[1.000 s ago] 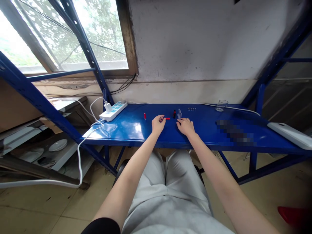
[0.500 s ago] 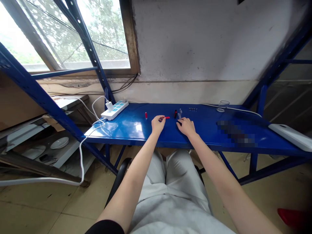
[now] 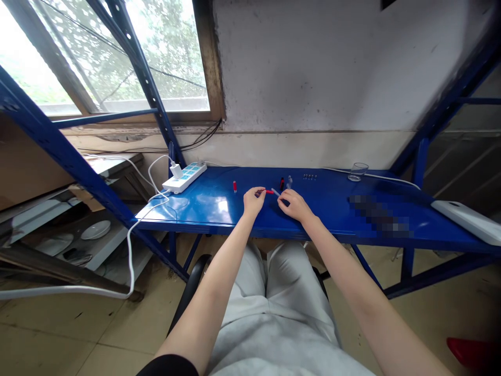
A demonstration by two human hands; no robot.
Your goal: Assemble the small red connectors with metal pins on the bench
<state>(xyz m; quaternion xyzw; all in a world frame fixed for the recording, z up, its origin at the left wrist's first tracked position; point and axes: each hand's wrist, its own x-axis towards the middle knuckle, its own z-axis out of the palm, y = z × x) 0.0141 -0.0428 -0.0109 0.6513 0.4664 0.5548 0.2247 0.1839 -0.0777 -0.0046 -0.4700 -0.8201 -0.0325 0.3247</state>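
Note:
My left hand [image 3: 253,202] pinches a slim red stick-like piece [image 3: 269,191] that points right, just above the blue table [image 3: 203,213]. Between the fingertips of my right hand [image 3: 295,204] is a thin, clear tube-like piece [image 3: 275,192], its far end at or very close to the red piece's tip; whether they touch I cannot tell. Behind my right hand lie several clear pieces [image 3: 289,181], beside red-and-black pieces [image 3: 282,183]. To the left of my left hand stands a small red piece with a pale lower end [image 3: 235,186].
Several tiny metallic bits [image 3: 309,177] form a row at the back. A clear glass [image 3: 357,172] stands further right, with a blurred dark object [image 3: 378,214] in front of it. A white power strip [image 3: 185,177] sits at the left end, a white device [image 3: 467,219] at the right.
My right hand has moved left from beside the clear pieces, now with one thin clear piece in its fingers close to the red piece. The left hand has barely moved.

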